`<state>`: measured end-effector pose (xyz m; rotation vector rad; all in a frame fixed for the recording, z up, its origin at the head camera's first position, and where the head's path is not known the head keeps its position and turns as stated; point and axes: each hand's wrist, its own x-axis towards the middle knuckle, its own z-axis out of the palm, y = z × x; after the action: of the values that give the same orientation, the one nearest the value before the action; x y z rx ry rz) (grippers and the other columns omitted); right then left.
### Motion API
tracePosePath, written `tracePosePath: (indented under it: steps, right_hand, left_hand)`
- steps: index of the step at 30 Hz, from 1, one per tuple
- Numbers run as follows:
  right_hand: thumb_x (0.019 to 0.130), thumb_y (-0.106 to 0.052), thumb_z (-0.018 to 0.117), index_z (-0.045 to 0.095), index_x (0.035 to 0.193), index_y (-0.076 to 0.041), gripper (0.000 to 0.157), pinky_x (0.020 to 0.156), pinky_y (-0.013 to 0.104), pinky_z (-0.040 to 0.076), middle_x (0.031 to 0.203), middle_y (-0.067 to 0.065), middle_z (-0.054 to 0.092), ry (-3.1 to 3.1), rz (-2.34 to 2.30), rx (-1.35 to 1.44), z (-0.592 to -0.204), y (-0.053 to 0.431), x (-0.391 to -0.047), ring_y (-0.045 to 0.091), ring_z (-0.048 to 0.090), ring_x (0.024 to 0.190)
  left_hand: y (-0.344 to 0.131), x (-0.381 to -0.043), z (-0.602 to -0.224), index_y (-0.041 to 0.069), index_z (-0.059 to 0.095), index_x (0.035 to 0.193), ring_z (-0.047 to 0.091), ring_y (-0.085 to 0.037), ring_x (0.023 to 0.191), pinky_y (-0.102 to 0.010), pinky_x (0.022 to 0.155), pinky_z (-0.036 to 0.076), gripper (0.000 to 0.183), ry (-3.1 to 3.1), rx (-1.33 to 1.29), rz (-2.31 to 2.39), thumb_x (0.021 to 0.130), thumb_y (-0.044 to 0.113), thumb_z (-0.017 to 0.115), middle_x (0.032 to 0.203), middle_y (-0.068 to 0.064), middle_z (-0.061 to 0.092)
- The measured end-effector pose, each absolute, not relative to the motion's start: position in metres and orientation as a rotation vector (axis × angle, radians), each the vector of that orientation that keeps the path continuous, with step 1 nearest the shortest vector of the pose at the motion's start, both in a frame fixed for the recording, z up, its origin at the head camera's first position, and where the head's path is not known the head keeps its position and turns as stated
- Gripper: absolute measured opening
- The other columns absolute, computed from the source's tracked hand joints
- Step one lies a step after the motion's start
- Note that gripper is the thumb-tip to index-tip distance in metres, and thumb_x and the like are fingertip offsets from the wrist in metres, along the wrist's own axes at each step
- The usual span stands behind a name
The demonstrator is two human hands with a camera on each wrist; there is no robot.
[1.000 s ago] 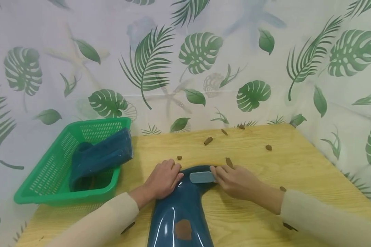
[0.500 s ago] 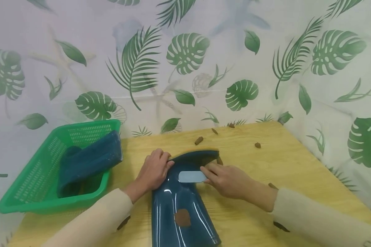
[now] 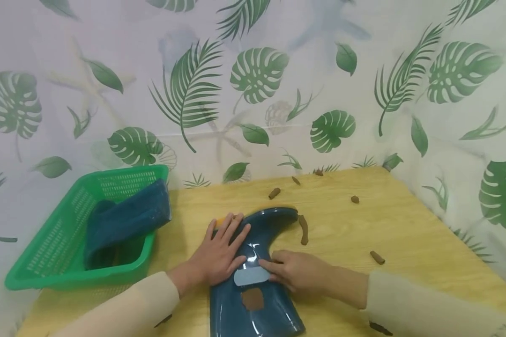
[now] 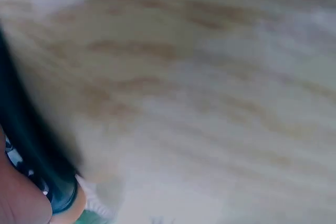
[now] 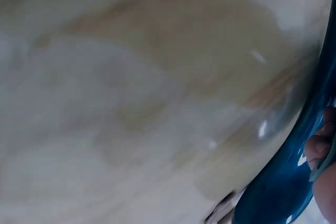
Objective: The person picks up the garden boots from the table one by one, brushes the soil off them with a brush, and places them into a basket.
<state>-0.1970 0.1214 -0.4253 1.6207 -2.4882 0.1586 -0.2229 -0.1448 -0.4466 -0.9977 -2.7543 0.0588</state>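
Observation:
A dark blue rubber boot lies on the table, its toe pointing away and to the right, a brown mud-like patch on its shaft. My left hand rests on the boot's left side near the ankle with fingers spread and fairly straight. From the right, my right hand grips a light blue flat scraper, its blade against the shaft just beyond the patch. In the right wrist view, fingertips and the scraper's edge show at the boot. The left wrist view shows part of the boot.
A green plastic basket stands at the left, with another blue boot in it. Several brown pieces lie about the wooden table, including a long strip beside the toe and a lump at the right. A leaf-patterned sheet hangs behind.
The scraper has moved from the boot's foot towards me, onto the shaft near the patch. My left hand has shifted from the heel edge to lie flatter across the ankle. The toe has turned.

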Motion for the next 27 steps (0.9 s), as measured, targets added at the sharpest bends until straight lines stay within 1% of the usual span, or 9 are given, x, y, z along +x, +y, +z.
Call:
tracePosePath:
  steps: [2,5,10,13,15,20,22,24,27]
  right_hand:
    - [0.105,-0.026,0.051,0.063,0.135,-0.009,0.037,0.071,0.015,0.048,0.098,0.001,0.059,-2.519,0.123,1.644,-0.428,0.117,-0.193,0.003,0.051,0.079]
    - [0.105,-0.027,0.052,0.063,0.135,-0.009,0.037,0.075,0.018,0.051,0.101,0.001,0.061,-2.562,0.125,1.647,-0.430,0.115,-0.189,0.003,0.053,0.082]
    - [0.104,-0.026,0.054,0.065,0.133,-0.010,0.035,0.070,0.015,0.047,0.094,-0.003,0.060,-2.617,0.243,1.669,-0.428,0.121,-0.184,-0.001,0.049,0.075]
    - [0.104,-0.026,0.052,0.064,0.134,-0.009,0.036,0.070,0.013,0.046,0.093,-0.004,0.060,-2.631,0.302,1.736,-0.427,0.126,-0.182,-0.002,0.048,0.075]
    - [0.105,-0.025,0.052,0.063,0.135,-0.009,0.036,0.073,0.013,0.047,0.096,-0.004,0.061,-2.629,0.337,1.783,-0.426,0.130,-0.181,-0.003,0.050,0.078]
    - [0.103,-0.023,0.055,0.062,0.136,-0.007,0.037,0.077,0.012,0.049,0.100,-0.003,0.065,-2.577,0.424,1.882,-0.425,0.137,-0.185,-0.005,0.054,0.081]
    - [0.103,-0.022,0.054,0.061,0.136,-0.005,0.037,0.076,0.011,0.047,0.097,-0.003,0.064,-2.570,0.496,1.888,-0.425,0.137,-0.187,-0.005,0.052,0.080]
    - [0.104,-0.021,0.053,0.061,0.135,-0.003,0.037,0.074,0.011,0.046,0.094,-0.004,0.061,-2.586,0.562,1.836,-0.425,0.135,-0.188,-0.005,0.049,0.078]
    - [0.104,-0.021,0.053,0.063,0.134,-0.002,0.036,0.068,0.010,0.041,0.088,-0.005,0.056,-2.599,0.533,1.748,-0.426,0.130,-0.187,-0.004,0.043,0.073]
  left_hand:
    - [-0.146,-0.220,-0.453,0.015,0.017,0.161,0.003,-0.036,0.155,-0.066,0.116,0.014,0.070,-2.745,-1.007,0.098,0.104,0.052,0.035,0.168,-0.015,0.004]
    - [-0.146,-0.219,-0.458,0.014,0.014,0.161,0.000,-0.037,0.155,-0.066,0.117,0.011,0.071,-2.734,-0.997,0.133,0.105,0.051,0.035,0.168,-0.015,0.001]
    - [-0.144,-0.220,-0.459,0.015,0.014,0.161,0.000,-0.037,0.155,-0.065,0.118,0.009,0.071,-2.729,-0.985,0.162,0.104,0.053,0.035,0.168,-0.014,-0.001]
    - [-0.142,-0.219,-0.459,0.015,0.013,0.162,0.001,-0.038,0.155,-0.065,0.117,0.009,0.071,-2.751,-0.997,0.179,0.104,0.053,0.033,0.168,-0.014,-0.003]
    - [-0.141,-0.219,-0.459,0.015,0.012,0.162,0.002,-0.038,0.154,-0.066,0.117,0.009,0.071,-2.763,-1.007,0.185,0.104,0.053,0.033,0.168,-0.014,-0.003]
    - [-0.138,-0.220,-0.459,0.017,0.007,0.162,-0.004,-0.036,0.155,-0.064,0.119,0.005,0.072,-2.801,-0.988,0.213,0.105,0.055,0.027,0.168,-0.012,-0.010]
    - [-0.138,-0.220,-0.459,0.018,0.005,0.162,-0.006,-0.035,0.155,-0.064,0.119,0.003,0.071,-2.816,-0.978,0.229,0.105,0.055,0.025,0.168,-0.011,-0.012]
    - [-0.139,-0.221,-0.460,0.018,0.004,0.162,-0.008,-0.035,0.155,-0.063,0.119,0.002,0.071,-2.823,-0.969,0.241,0.105,0.055,0.024,0.168,-0.011,-0.013]
    - [-0.141,-0.221,-0.459,0.018,0.004,0.162,-0.009,-0.035,0.155,-0.063,0.119,0.001,0.071,-2.829,-0.964,0.240,0.105,0.055,0.024,0.168,-0.011,-0.014]
